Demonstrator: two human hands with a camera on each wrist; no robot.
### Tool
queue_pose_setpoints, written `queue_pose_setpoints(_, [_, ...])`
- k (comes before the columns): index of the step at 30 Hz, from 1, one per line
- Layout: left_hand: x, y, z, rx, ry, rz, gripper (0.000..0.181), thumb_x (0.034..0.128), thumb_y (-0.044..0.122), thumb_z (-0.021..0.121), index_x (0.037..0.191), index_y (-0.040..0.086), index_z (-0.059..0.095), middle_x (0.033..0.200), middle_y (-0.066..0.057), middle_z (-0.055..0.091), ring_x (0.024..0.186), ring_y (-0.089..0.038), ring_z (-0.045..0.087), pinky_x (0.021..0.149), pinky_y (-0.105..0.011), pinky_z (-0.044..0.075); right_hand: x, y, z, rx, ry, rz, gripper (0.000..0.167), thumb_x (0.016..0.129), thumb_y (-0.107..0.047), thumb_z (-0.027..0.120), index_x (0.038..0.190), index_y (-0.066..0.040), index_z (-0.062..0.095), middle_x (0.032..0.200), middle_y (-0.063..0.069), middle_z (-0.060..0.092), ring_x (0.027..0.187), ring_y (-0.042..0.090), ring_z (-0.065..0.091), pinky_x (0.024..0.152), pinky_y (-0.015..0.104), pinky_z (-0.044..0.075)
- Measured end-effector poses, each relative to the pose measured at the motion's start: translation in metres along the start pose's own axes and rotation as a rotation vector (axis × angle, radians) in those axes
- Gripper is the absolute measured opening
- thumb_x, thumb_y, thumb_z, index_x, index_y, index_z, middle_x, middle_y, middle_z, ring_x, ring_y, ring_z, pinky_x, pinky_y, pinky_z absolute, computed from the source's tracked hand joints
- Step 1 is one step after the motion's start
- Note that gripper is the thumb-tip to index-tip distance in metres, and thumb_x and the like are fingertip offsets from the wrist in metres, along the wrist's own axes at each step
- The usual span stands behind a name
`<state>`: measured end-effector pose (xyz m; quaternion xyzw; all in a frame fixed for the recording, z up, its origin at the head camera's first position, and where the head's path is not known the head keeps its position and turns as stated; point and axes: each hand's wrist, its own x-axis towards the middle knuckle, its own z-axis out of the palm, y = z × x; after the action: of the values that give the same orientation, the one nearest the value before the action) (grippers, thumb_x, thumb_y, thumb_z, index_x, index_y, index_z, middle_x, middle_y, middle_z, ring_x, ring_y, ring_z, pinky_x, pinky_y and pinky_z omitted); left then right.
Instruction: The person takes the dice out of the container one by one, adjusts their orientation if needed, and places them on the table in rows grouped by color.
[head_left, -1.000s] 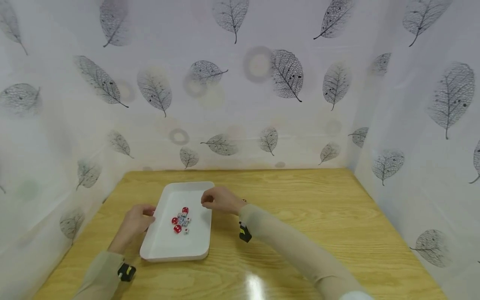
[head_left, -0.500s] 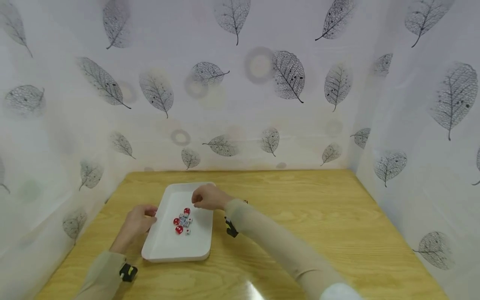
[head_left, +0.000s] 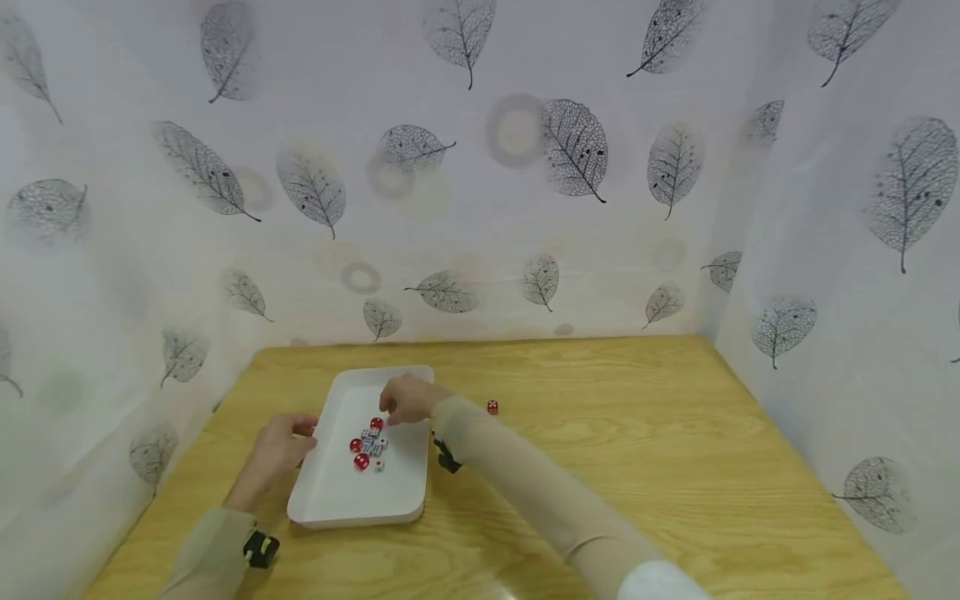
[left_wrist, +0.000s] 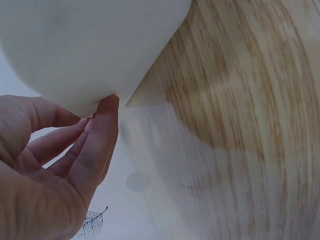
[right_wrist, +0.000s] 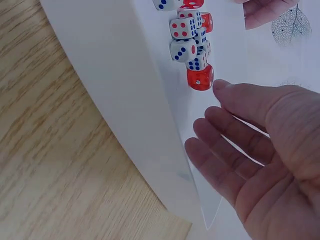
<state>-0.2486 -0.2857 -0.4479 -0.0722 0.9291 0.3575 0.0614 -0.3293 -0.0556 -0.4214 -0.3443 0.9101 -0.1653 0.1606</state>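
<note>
Two views alone show dice (right_wrist: pixel 183 28).

Left hand (head_left: pixel 273 446) pinching, right hand (head_left: pixel 411 400) loose

Seen from the head, the left hand sits toward 8 o'clock of centre, its sleeved left arm (head_left: pixel 210 546) aiming at 1 o'clock. Left thumb (left_wrist: pixel 55 112) and fingers (left_wrist: pixel 97 145) draw together in a pinch. The right hand is toward 7 o'clock, its right arm (head_left: pixel 540 500) reaching toward 10. Its fingers curve gently, apart from the right thumb (right_wrist: pixel 250 101).
</note>
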Motion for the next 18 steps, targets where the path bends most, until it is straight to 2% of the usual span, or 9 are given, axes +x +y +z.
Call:
queue_pose_setpoints(5, [0.0, 0.001, 0.0, 0.0, 0.002, 0.013, 0.04, 0.0925, 0.002, 0.055, 0.13, -0.011, 0.053, 0.118, -0.029, 0.059, 0.091, -0.028, 0.064, 0.067, -0.034, 0.059, 0.001, -0.002, 0.001, 0.009, -0.044, 0.052, 0.04, 0.089, -0.017, 0.071, 0.128, -0.012, 0.064, 0.117, 0.003, 0.067, 0.106, 0.014, 0.061, 0.089, 0.023, 0.05])
queue_pose_setpoints(7, [-0.001, 0.0, 0.0, -0.008, 0.003, 0.032, 0.039, 0.0921, 0.001, 0.055, 0.129, -0.011, 0.054, 0.116, -0.029, 0.059, 0.089, -0.028, 0.064, 0.066, -0.034, 0.058, 0.001, -0.003, 0.002, 0.021, -0.071, 0.099, 0.047, 0.088, -0.017, 0.072, 0.134, -0.016, 0.059, 0.126, 0.003, 0.065, 0.115, 0.015, 0.059, 0.096, 0.027, 0.049])
queue_pose_setpoints(10, [-0.001, 0.0, 0.0, -0.017, 0.001, 0.046, 0.039, 0.0915, 0.001, 0.056, 0.128, -0.012, 0.054, 0.115, -0.029, 0.06, 0.088, -0.028, 0.064, 0.065, -0.034, 0.058, 0.0, -0.004, 0.006, 0.021, -0.114, 0.152, 0.058, 0.087, -0.016, 0.073, 0.141, -0.027, 0.053, 0.133, 0.001, 0.061, 0.121, 0.015, 0.056, 0.098, 0.029, 0.047])
queue_pose_setpoints(14, [-0.001, -0.001, 0.0, -0.001, 0.008, 0.036, 0.038, 0.092, 0.001, 0.056, 0.128, -0.011, 0.055, 0.116, -0.028, 0.06, 0.091, -0.029, 0.064, 0.066, -0.034, 0.058, 0.003, -0.005, 0.011, 0.056, -0.137, 0.178, 0.064, 0.087, -0.012, 0.072, 0.141, -0.037, 0.05, 0.137, -0.002, 0.058, 0.123, 0.014, 0.053, 0.097, 0.03, 0.047])
queue_pose_setpoints(18, [0.0, -0.002, -0.001, 0.009, 0.004, 0.026, 0.038, 0.0927, 0.002, 0.056, 0.129, -0.01, 0.055, 0.117, -0.028, 0.06, 0.092, -0.029, 0.064, 0.067, -0.034, 0.058, 0.008, -0.004, 0.016, 0.089, -0.13, 0.202, 0.061, 0.087, -0.01, 0.07, 0.138, -0.039, 0.054, 0.137, -0.005, 0.058, 0.128, 0.014, 0.051, 0.102, 0.032, 0.045])
